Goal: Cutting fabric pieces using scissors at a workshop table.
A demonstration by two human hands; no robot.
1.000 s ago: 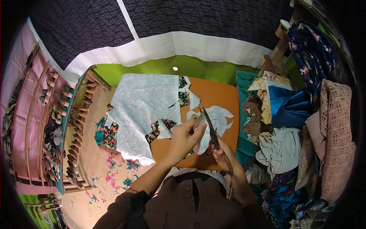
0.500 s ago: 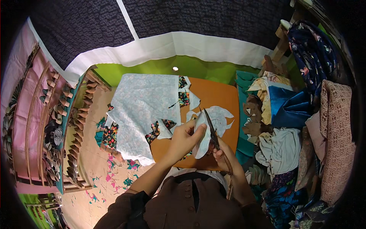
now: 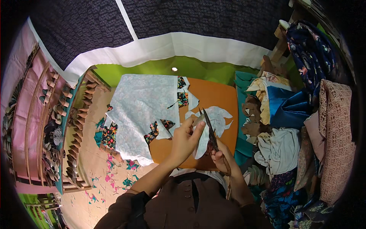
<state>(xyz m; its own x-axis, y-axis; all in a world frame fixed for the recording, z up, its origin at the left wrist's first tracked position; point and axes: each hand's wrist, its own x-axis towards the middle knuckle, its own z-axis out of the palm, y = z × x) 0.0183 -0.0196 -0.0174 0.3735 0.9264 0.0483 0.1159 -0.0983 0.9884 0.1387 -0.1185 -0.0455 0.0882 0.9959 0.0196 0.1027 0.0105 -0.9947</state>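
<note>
Dark scissors (image 3: pixel 210 131) are held in my right hand (image 3: pixel 220 155), its fingers closed round the handles. The blades point away from me, a little apart at the tips. Pinched between thumb and fingers of my left hand (image 3: pixel 185 142) is a small white-backed fabric piece (image 3: pixel 201 144), which hangs down beside the blades. Whether the blades bite into the cloth, I cannot tell. Just beyond, pale cut fabric pieces (image 3: pixel 218 117) lie on the orange tabletop (image 3: pixel 213 88). A large sheet of pale fabric (image 3: pixel 146 99) covers the left side, with black floral scraps (image 3: pixel 151 131) at its edge.
Wooden racks of shoe lasts (image 3: pixel 78 131) stand to my left. Colourful scraps (image 3: pixel 110 177) litter the floor. On the right are folded blue cloth (image 3: pixel 288 105), a crumpled white cloth (image 3: pixel 280 149), brown cut pieces (image 3: pixel 251 114) and teal pieces (image 3: pixel 244 149). A dark patterned curtain (image 3: pixel 198 19) hangs in front.
My left hand has shifted slightly along the fabric piece, its thumb now a little farther from me. The scissors stay nearly in place, their tips slightly closer together.
</note>
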